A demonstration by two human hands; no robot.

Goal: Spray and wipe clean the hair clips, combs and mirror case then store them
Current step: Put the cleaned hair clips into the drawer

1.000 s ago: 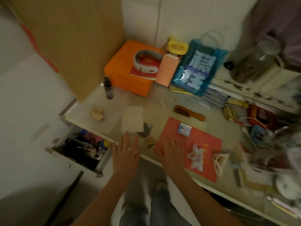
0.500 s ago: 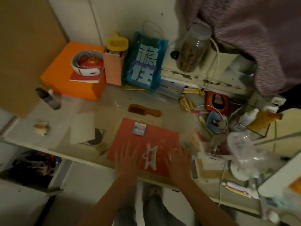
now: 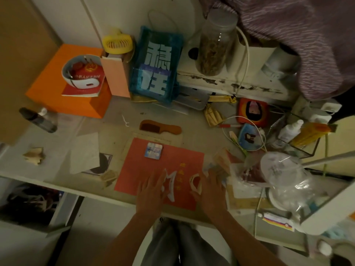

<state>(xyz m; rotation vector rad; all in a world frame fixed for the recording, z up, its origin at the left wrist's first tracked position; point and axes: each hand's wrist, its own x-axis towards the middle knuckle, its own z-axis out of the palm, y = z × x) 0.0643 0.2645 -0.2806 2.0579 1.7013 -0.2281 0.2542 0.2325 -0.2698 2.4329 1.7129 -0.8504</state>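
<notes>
Both hands, left hand (image 3: 151,191) and right hand (image 3: 210,189), sit flat with fingers spread, gripping nothing, flanking the white hair clips (image 3: 171,186) on the red mat (image 3: 172,156), probably about to grab them for wiping.

- A brown comb (image 3: 160,128) lies flat above my red mat (image 3: 138,169).
- A small square mirror case (image 3: 153,150) sits on the mat.
- Two pale hair clips (image 3: 170,186) lie by my fingers.
</notes>
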